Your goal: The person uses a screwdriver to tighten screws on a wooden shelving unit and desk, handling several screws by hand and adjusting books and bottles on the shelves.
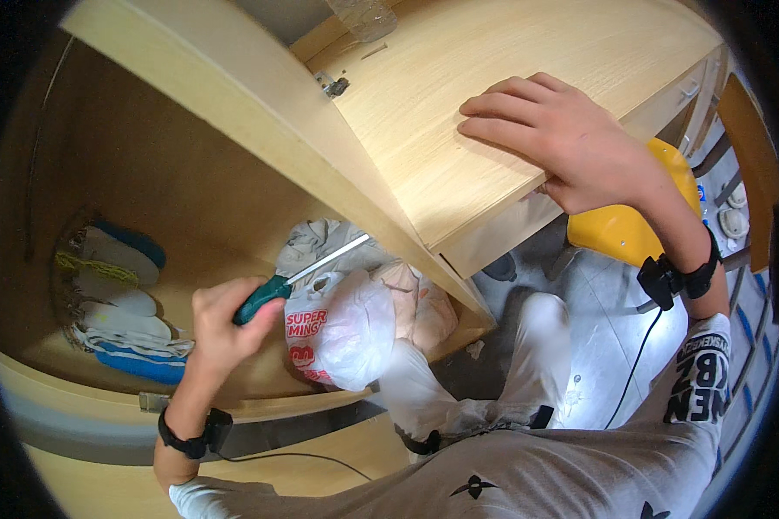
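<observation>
Even indoor light fell from above, brightest on the pale wooden surface [493, 86] at upper right, where the grain stood sharp. The open cabinet interior [147, 173] lay in warm, dimmer shade, its left corner darkening toward the rim. A white plastic bag [346, 329] caught a mild glare. The fisheye lens bowed straight edges and ringed the picture in black. Cloth at the lower edge was slightly soft; the centre stayed clear, with little motion blur.
</observation>
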Motion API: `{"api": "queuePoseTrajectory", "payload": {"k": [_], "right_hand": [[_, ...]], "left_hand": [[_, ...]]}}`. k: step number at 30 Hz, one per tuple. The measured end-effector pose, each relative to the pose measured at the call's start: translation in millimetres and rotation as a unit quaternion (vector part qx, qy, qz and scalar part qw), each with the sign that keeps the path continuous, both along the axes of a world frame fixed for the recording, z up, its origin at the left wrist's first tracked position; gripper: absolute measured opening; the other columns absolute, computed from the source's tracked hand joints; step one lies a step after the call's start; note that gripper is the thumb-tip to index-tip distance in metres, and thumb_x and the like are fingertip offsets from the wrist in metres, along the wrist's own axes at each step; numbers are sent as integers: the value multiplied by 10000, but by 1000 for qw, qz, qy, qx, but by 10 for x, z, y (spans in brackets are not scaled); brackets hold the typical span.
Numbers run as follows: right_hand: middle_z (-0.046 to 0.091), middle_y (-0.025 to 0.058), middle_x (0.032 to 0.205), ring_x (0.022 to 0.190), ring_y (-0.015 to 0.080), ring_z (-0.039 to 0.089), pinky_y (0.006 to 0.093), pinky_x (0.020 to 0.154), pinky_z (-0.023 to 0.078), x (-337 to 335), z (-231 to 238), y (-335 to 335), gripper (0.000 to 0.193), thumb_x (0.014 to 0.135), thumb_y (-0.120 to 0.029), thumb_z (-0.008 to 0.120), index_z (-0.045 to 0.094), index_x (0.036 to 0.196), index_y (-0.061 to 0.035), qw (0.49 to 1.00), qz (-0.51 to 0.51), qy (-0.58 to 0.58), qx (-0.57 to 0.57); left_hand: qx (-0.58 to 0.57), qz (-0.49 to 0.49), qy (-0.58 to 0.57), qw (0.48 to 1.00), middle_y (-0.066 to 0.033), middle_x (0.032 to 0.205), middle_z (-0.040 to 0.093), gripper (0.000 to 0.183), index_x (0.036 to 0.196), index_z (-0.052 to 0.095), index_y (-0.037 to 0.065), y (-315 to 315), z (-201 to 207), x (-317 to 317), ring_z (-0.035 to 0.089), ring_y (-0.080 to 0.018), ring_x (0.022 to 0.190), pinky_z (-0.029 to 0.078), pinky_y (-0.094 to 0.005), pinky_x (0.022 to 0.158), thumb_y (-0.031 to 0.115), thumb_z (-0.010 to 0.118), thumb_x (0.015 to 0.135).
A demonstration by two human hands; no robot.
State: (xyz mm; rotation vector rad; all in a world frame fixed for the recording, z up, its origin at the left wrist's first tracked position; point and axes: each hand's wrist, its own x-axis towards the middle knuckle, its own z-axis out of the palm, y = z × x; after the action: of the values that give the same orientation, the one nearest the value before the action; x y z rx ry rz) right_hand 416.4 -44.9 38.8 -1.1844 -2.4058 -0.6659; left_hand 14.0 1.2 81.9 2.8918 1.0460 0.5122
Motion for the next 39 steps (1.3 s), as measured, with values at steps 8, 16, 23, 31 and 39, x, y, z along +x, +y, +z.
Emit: {"api": "queuePoseTrajectory", "payload": {"k": [8,16,23,31,39], "right_hand": [[538,86,1237,1141,281,490,389,953,400,75,-54,79,730,562,-177,793,507,1225,-68,999,29,17,-18],[523,94,1267,1156,292,480,407,948,387,0,75,5,737,568,-176,783,499,1239,-64,997,36,41,-50],[516,118,1265,1150,318,475,407,947,388,-118,83,-34,726,575,-124,764,494,1245,-55,997,3,30,-66],[571,173,1187,1041,346,556,431,897,432,-10,-142,26,592,712,-364,676,547,1163,-2,998,33,17,42],[656,186,957,896,321,659,391,769,533,-423,-303,38,485,785,-438,621,616,937,23,967,50,72,238]], "left_hand": [[-294,38,-245,923,-119,741,660,303,977,635,-39,-42,34,-31,546,-97,539,430,-224,485,207,609,802],[-554,75,-163,813,-92,602,601,463,970,616,-59,111,63,-38,378,-43,406,287,-199,371,390,507,944],[374,-135,-30,917,-91,553,489,187,800,638,49,-83,-130,17,493,-217,434,366,-304,399,158,759,708],[-346,-19,-323,881,-96,746,648,188,963,635,17,104,-186,-57,495,-44,513,317,-179,388,167,625,849],[-343,39,-198,918,-154,664,609,435,889,619,-75,12,-342,32,455,-71,423,289,-225,339,358,588,893]]}}
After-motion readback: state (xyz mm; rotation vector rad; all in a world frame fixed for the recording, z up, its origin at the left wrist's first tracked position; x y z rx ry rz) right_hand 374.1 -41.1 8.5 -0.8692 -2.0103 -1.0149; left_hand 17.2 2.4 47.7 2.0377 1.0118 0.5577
